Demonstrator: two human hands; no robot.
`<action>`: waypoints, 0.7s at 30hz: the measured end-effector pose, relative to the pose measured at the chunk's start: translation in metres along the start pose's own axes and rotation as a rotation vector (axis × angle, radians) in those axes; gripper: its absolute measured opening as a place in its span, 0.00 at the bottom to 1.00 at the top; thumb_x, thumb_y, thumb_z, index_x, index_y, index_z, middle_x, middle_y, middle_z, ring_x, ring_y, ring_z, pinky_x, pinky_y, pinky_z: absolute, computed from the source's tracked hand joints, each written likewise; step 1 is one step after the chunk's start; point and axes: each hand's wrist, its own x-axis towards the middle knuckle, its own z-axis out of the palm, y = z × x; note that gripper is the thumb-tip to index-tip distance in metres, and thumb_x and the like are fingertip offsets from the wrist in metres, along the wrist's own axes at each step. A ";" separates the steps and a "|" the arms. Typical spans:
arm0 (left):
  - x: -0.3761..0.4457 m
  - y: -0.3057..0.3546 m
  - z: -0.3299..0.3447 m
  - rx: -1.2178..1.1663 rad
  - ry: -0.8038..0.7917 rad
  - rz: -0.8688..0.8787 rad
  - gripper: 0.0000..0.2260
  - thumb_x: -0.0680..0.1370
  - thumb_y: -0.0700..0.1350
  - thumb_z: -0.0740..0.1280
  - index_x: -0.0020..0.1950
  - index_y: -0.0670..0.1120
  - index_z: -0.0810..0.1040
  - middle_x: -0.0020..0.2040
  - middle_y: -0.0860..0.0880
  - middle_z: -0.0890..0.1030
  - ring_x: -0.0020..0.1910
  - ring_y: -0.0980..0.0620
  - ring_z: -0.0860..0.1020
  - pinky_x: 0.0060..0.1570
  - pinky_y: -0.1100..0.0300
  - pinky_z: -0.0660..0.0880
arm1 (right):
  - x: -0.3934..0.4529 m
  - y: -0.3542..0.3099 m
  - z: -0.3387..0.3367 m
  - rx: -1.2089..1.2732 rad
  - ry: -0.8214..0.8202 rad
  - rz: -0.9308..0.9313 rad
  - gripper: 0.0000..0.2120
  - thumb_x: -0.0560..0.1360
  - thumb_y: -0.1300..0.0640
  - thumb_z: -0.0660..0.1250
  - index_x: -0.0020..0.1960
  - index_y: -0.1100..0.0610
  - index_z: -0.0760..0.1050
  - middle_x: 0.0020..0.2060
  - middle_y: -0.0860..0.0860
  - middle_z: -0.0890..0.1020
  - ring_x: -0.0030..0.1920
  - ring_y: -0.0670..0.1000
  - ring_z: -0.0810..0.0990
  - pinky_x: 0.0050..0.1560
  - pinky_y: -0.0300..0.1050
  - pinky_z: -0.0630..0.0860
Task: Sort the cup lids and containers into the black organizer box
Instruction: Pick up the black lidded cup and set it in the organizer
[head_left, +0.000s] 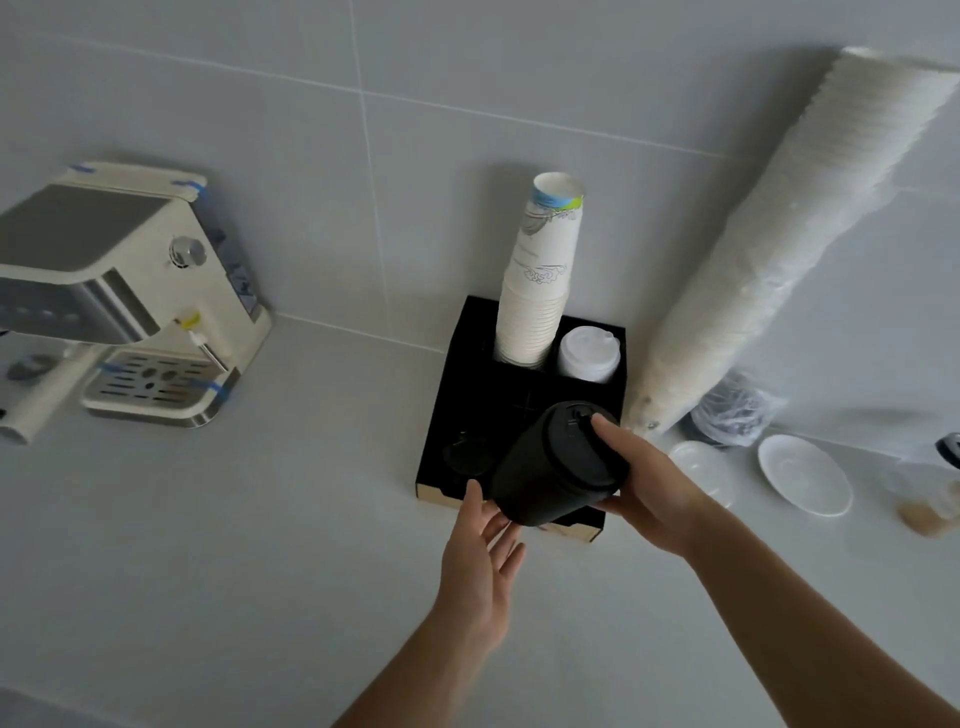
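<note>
A black organizer box (470, 358) stands on the counter against the tiled wall. A tall stack of white paper cups (537, 291) fills its back left compartment, and white lids (588, 353) its back right one. A black lid (466, 457) lies in the front left compartment. Over the front right compartment a stack of black lids (556, 467) hangs tilted. My right hand (649, 488) grips its top end. My left hand (480, 561) is under its lower end with fingers spread, touching it.
A cream espresso machine (119, 296) sits at the left. A long sleeve of white cups (789, 234) leans on the wall at the right, with a plastic bag (735, 410) at its foot. White saucers (805, 475) lie right of the box.
</note>
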 end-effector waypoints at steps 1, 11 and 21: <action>0.003 0.006 -0.004 -0.011 -0.004 -0.004 0.28 0.79 0.60 0.59 0.70 0.41 0.70 0.62 0.44 0.77 0.65 0.45 0.73 0.69 0.50 0.66 | 0.005 -0.001 0.005 0.008 -0.003 0.000 0.19 0.74 0.43 0.65 0.60 0.51 0.80 0.54 0.50 0.86 0.52 0.48 0.83 0.55 0.48 0.76; 0.030 0.040 -0.024 -0.056 -0.022 -0.039 0.30 0.78 0.60 0.60 0.72 0.41 0.68 0.64 0.45 0.76 0.69 0.47 0.71 0.68 0.52 0.67 | 0.044 -0.009 0.034 -0.006 0.057 -0.001 0.15 0.77 0.44 0.64 0.61 0.48 0.79 0.59 0.50 0.84 0.63 0.54 0.80 0.67 0.57 0.74; 0.060 0.062 -0.024 -0.019 0.035 -0.026 0.27 0.80 0.57 0.58 0.73 0.42 0.66 0.70 0.43 0.72 0.70 0.47 0.70 0.71 0.51 0.65 | 0.092 -0.022 0.057 -0.074 0.066 0.059 0.13 0.79 0.49 0.62 0.61 0.46 0.79 0.58 0.47 0.84 0.61 0.51 0.80 0.68 0.55 0.73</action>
